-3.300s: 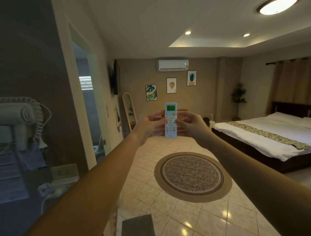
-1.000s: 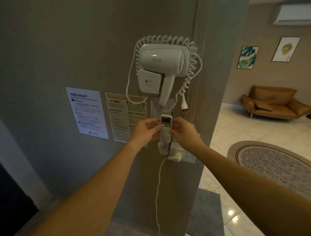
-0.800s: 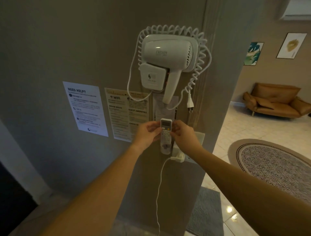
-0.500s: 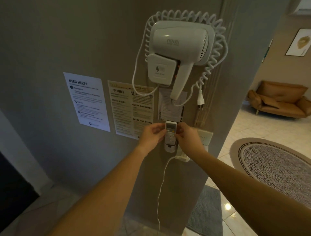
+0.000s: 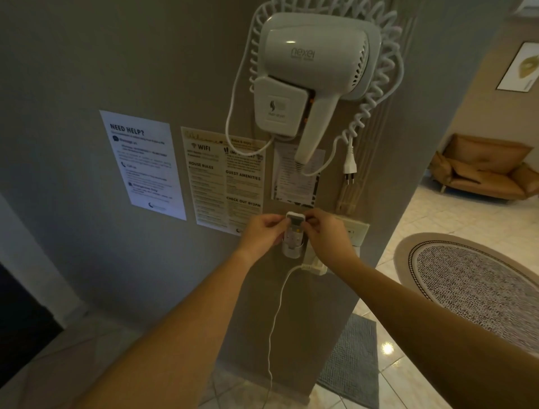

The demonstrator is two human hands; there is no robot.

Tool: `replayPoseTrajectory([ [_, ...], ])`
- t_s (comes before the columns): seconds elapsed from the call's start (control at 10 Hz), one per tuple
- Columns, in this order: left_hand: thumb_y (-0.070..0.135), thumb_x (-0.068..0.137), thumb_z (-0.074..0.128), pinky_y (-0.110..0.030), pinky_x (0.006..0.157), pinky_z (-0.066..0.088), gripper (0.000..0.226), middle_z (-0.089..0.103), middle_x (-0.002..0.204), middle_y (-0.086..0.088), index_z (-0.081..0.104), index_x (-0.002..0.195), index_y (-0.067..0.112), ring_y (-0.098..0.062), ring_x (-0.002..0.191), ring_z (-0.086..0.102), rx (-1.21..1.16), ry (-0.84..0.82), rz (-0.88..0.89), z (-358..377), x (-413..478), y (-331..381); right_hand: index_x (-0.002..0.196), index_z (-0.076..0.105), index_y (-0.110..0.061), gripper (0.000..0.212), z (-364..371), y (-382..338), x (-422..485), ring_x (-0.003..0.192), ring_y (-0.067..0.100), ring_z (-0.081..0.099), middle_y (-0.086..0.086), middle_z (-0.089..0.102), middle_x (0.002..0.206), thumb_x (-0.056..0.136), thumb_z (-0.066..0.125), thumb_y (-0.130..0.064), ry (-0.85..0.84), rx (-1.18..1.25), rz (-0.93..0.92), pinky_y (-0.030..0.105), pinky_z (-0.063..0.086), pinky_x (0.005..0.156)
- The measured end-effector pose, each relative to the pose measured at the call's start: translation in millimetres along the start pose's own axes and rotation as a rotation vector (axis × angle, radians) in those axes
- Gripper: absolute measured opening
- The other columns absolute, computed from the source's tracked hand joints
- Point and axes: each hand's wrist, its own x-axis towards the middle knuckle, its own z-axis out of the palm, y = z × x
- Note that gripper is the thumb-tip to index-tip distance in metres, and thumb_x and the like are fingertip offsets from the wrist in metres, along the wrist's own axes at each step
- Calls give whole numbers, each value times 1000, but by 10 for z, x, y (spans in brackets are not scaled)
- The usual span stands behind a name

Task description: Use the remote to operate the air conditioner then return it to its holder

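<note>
The white remote [image 5: 295,227] stands upright with its lower part inside a white holder [image 5: 292,251] fixed to the grey wall. Only its top, with the small screen, and a few buttons show above the holder's rim. My left hand [image 5: 260,235] pinches the remote's top from the left. From the right, my right hand [image 5: 328,235] grips the same top edge. A corner of the air conditioner [image 5: 529,3] shows at the top right edge.
A white wall hair dryer [image 5: 313,76] with coiled cord hangs above the holder. Printed notices [image 5: 223,178] are stuck to the wall at left. A wall socket [image 5: 354,232] with a plug and white cable [image 5: 277,315] sits right of the holder. A round rug [image 5: 478,289] and a brown sofa [image 5: 484,172] lie right.
I turned from the room to the wall and came closer. Both hands lowered the remote; it has slid down into the holder.
</note>
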Motion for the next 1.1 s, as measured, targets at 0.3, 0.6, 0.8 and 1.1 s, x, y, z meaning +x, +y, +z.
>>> replayPoseTrajectory([
  [0.3,39,101,67,-33,81,66,27,82,101,-9,79,103,15,-21,92,78,-49,60,-111,59,5,79,111,75,-10,15,11,-10,9,86,18,72,4,77,97,100,66,-13,8,2,2,30,58,76],
  [0.6,39,106,60,-29,69,65,33,80,96,-6,77,114,12,-15,84,76,59,74,-84,85,-109,125,115,74,-11,18,-72,-44,24,93,23,74,8,79,101,98,68,-14,-74,-17,33,33,58,80],
  [0.8,35,103,64,-39,80,65,25,78,101,-3,76,117,17,-24,96,76,90,141,-35,51,-206,175,128,69,-15,32,-317,-58,-103,98,14,67,1,75,115,98,69,-24,-66,81,70,27,51,87],
  [1.1,43,100,65,-39,96,58,33,76,117,6,76,123,22,-15,110,70,285,171,141,317,-487,567,137,65,-17,41,-938,-99,-361,107,19,68,1,71,126,98,69,-30,-25,187,82,47,62,92],
])
